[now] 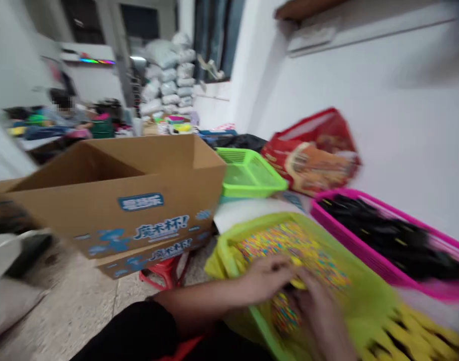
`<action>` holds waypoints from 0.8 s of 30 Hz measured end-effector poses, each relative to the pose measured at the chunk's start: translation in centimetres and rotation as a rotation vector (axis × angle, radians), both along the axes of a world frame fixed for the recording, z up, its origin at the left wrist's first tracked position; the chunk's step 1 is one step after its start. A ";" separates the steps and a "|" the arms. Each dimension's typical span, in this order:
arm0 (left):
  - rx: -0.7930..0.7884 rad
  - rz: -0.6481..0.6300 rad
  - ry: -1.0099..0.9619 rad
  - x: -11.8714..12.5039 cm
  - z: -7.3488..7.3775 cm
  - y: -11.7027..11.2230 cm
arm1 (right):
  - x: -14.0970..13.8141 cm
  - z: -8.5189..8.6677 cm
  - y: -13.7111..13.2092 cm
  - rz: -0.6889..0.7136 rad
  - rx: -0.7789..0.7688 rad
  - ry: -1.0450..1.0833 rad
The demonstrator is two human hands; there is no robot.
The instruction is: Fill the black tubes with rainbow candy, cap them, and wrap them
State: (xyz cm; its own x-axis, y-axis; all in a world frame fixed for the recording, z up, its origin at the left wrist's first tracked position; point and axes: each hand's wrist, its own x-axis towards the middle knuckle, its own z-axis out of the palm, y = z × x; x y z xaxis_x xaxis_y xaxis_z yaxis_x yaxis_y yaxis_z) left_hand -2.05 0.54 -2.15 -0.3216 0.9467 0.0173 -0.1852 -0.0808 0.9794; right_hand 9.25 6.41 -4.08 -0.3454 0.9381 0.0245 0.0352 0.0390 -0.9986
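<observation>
A lime green tray [368, 301] full of tiny multicoloured beads [289, 243] lies in front of me at the bottom centre. My left hand [269, 276] rests on the beads with its fingers curled around a small yellow piece [297, 284]. My right hand [319, 311] lies just beside it over the tray, smeared by motion, touching the same spot. Whether the right hand holds anything is not visible.
A pink tray [365, 253] of black items sits to the right by the white wall. An empty green basket [248, 175] and a red printed bag [312, 155] lie behind. An open cardboard box [139, 200] stands at left over a red stool [165, 271]. People sit far back.
</observation>
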 end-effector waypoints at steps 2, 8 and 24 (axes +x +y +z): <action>0.048 0.026 -0.029 -0.1 0.8 -0.5 | -1.3 1.7 -1.5 -0.086 -0.213 0.128; 0.032 -0.088 -0.161 -0.1 1.7 -0.3 | -2.8 3.0 -2.4 -0.134 -0.220 0.263; -0.047 -0.120 -0.297 -0.6 0.2 0.2 | 0.6 2.3 -0.9 0.152 0.065 0.168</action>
State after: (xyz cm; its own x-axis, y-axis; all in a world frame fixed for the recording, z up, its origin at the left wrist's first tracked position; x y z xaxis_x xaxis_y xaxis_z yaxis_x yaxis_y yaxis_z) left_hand -2.63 0.76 -1.98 -0.1915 0.9758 -0.1055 -0.4693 0.0034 0.8831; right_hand 9.84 5.52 -1.82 -0.4687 0.8702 0.1522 -0.1426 0.0955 -0.9852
